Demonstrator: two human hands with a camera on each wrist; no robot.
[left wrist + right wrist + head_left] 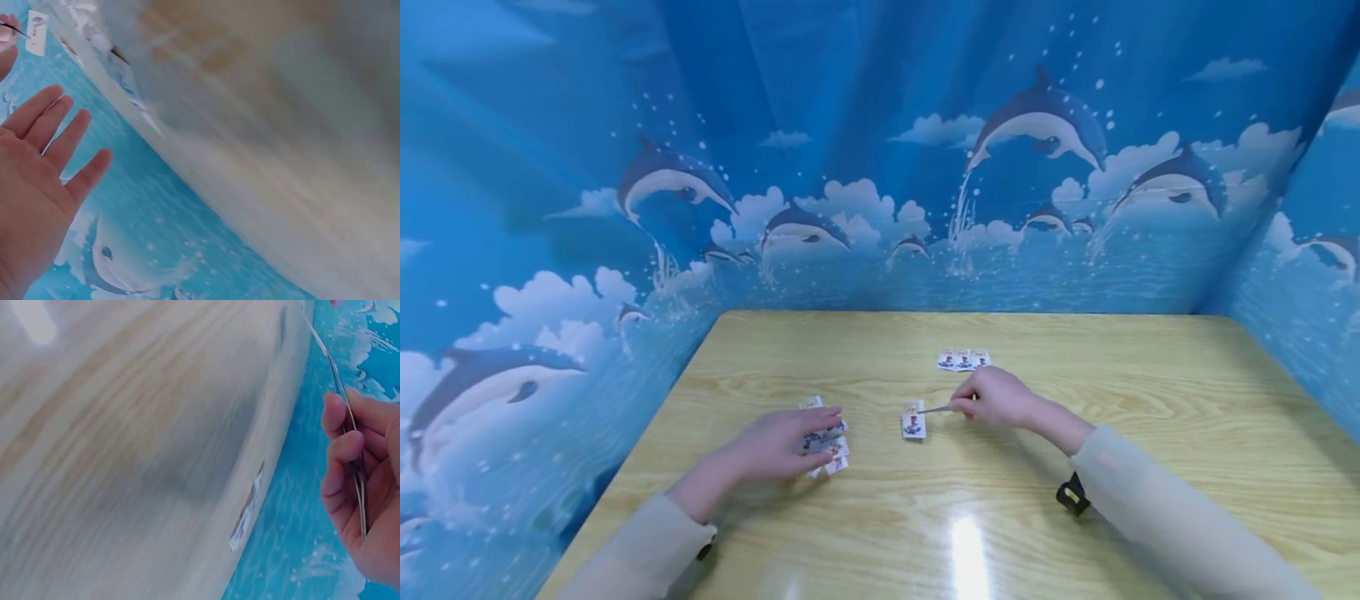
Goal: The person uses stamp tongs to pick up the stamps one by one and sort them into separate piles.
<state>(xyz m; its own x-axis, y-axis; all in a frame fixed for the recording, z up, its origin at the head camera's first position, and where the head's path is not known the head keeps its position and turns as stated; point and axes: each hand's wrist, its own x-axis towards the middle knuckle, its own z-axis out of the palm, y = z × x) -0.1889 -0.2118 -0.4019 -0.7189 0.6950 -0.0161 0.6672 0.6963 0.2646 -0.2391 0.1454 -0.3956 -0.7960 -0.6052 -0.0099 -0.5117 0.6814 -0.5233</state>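
My right hand (pixel 996 398) pinches a pair of metal tweezers (pixel 359 469) between thumb and fingers. At the tweezers' tips is a small white printed card (pixel 913 425) with a red and blue picture; it also shows in the left wrist view, upright at the tips. My left hand (pixel 775 450), fingers straight and spread, hovers over a loose group of similar cards (pixel 837 463) on the left, hiding part of them. In the left wrist view its palm and fingers (pixel 78 134) hold nothing.
Three matching cards (pixel 964 359) lie side by side in a row, beyond my right hand. The wood-grain table (pixel 1112 358) meets a blue dolphin-print curtain (pixel 865 242) at the back and left. A black wrist device (pixel 1072 495) hangs under my right sleeve.
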